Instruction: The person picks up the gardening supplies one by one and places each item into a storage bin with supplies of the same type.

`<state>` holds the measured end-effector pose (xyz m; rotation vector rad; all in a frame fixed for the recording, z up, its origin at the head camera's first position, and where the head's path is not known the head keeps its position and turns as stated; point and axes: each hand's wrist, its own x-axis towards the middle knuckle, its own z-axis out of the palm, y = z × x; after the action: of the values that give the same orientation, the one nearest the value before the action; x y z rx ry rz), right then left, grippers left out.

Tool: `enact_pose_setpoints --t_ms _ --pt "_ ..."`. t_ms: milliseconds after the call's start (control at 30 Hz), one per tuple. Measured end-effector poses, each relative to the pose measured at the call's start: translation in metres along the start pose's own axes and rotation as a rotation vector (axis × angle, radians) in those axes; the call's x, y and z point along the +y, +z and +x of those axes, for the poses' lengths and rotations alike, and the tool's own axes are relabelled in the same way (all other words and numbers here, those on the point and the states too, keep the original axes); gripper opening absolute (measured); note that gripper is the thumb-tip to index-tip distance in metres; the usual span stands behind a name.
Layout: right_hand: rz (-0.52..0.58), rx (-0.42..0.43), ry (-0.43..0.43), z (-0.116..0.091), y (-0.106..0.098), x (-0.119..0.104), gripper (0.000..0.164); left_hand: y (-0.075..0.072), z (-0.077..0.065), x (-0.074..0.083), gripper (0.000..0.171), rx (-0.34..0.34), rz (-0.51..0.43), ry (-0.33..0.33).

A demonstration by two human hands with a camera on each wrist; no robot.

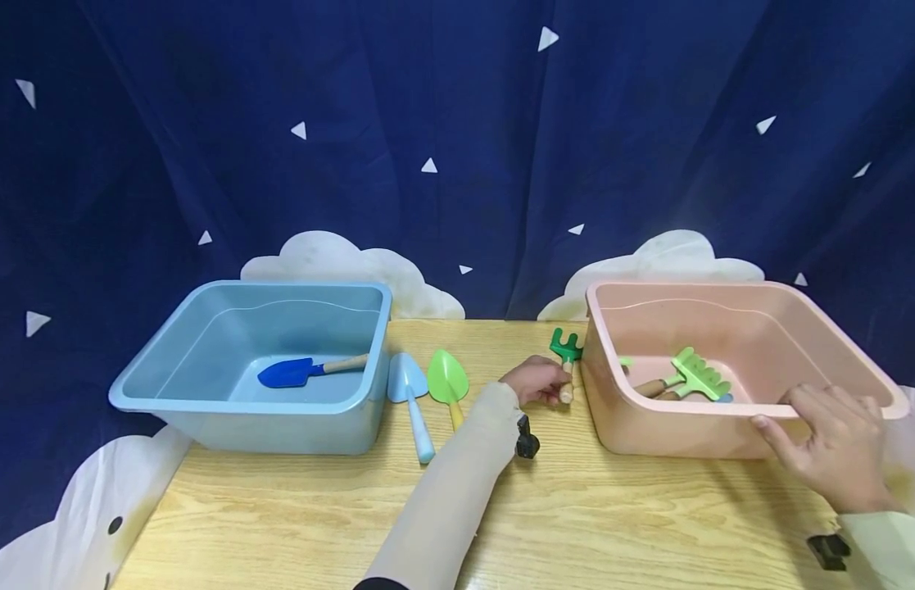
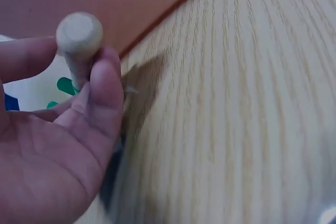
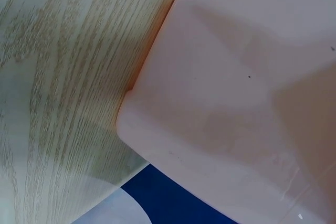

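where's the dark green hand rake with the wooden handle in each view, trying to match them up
Head: the dark green hand rake is right of centre, beside the pink tub, with the left hand at its handle.
Left wrist: upper left, its wooden handle end-on in the fingers, bits of green beyond.
Right wrist: not in it.
Shared landmark: the pink tub, partly visible in both wrist views.

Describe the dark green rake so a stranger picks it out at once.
In the head view, find the pink tub on the right of the wooden table. Just outside its left wall is a small rake, its wooden handle held in the person's left grip. Its dark green head sets it apart from the light green rake inside the tub.
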<state>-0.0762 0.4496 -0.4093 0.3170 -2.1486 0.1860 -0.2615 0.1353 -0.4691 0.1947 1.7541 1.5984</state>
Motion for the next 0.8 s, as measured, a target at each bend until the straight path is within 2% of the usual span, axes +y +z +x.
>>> enact_pose_setpoints --t_ms 67,200,267,500,800 --pt "0.002 -0.004 0.002 -0.001 0.0 0.0 0.078 -0.002 0.001 -0.001 0.006 -0.032 -0.045 0.009" --pt "-0.003 -0.011 0.002 -0.001 -0.001 0.0 0.079 -0.006 0.002 -0.004 0.046 -0.073 -0.12 0.023" --pt "-0.004 -0.008 -0.003 0.0 -0.001 0.0 0.079 -0.008 0.003 -0.007 0.059 -0.091 -0.151 0.023" --pt "-0.007 0.014 -0.02 0.001 0.0 -0.001 0.079 -0.013 0.006 -0.015 0.061 -0.108 -0.22 0.033" --pt "-0.011 0.02 -0.017 -0.001 0.001 0.0 0.079 -0.016 0.008 -0.018 0.065 -0.108 -0.194 0.025"
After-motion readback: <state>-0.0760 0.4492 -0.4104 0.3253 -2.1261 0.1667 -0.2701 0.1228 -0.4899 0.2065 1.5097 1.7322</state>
